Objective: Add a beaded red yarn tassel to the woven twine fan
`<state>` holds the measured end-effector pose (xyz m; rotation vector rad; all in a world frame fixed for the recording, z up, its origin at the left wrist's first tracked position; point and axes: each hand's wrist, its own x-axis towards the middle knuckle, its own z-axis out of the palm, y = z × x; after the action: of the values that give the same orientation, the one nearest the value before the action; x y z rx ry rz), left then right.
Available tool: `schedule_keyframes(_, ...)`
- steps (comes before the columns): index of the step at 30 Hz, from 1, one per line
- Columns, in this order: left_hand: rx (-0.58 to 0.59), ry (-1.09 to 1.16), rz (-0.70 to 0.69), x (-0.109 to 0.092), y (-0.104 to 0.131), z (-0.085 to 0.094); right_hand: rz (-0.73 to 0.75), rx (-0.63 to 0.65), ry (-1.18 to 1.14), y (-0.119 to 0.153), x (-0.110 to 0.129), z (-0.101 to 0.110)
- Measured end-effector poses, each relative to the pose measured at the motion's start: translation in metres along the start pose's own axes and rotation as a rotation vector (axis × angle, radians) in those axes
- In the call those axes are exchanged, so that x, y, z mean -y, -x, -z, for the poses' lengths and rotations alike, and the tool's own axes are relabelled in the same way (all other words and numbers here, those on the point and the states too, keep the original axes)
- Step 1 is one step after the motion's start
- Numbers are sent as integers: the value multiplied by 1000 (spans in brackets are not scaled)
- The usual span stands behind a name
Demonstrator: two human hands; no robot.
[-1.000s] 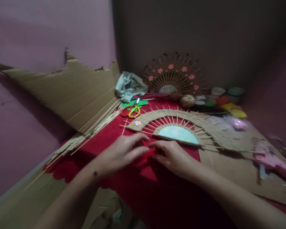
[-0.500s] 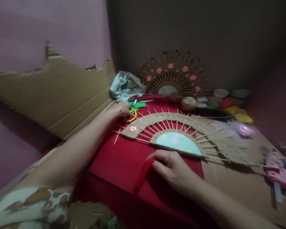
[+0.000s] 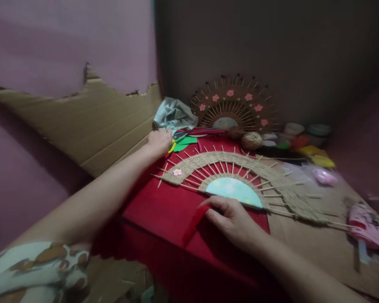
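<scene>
My right hand (image 3: pixel 232 219) is closed, with thumb and fingers pinching a soft-looking red strip (image 3: pixel 192 226) that hangs over the red board (image 3: pixel 158 210). Just behind this hand lies a woven fan (image 3: pixel 205 160) of twine and thin sticks, with a pale blue half-round centre (image 3: pixel 233 191). One pink flower (image 3: pixel 177 172) sits at its left end. My left hand (image 3: pixel 159 141) reaches to the back left, beside yellow-handled scissors (image 3: pixel 172 147) on green sheets (image 3: pixel 186 143). Its fingertips are mostly hidden, so whether it grips the scissors is unclear.
A finished-looking fan with pink flowers (image 3: pixel 248 97) leans on the back wall. A crumpled cloth (image 3: pixel 175 114), a twine ball (image 3: pixel 252 140) and a pink packet (image 3: pixel 324 176) lie around. At right is a pink glue gun (image 3: pixel 368 225). Torn cardboard (image 3: pixel 82 122) stands left.
My left hand has shifted a little left and back. The scissors have turned, their blades now pointing more to the right. My right hand still pinches the red strip; the view has shifted slightly.
</scene>
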<state>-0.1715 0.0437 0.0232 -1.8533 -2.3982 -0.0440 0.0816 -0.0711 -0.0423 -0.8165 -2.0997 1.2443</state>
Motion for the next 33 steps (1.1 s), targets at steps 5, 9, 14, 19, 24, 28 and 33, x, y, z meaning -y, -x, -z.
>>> schedule_keyframes(5, -32, 165, 17, 28, 41, 32, -24, -26, 3, 0, 0, 2)
schedule_keyframes(9, 100, 471, -63, 40, 104, 35, 47, -43, 112, 2, 3, -1)
schedule_keyframes(14, 379, 1209, -99, 8, 187, 2, 233, -49, 327, 11, 9, -10)
schedule_keyframes(19, 604, 1610, 45, -18, 215, -24, 308, -81, 567, 22, 11, -21)
schedule_keyframes(24, 667, 1623, 15, -21, 226, -25, 324, -129, 634, 34, 12, -30)
schedule_keyframes(28, 683, 1521, 60, -18, 238, -19, 307, -108, 601, 42, 17, -30)
schedule_keyframes(33, 638, 1455, 138, -12, 252, -23, 235, -238, 406, 74, 27, -35)
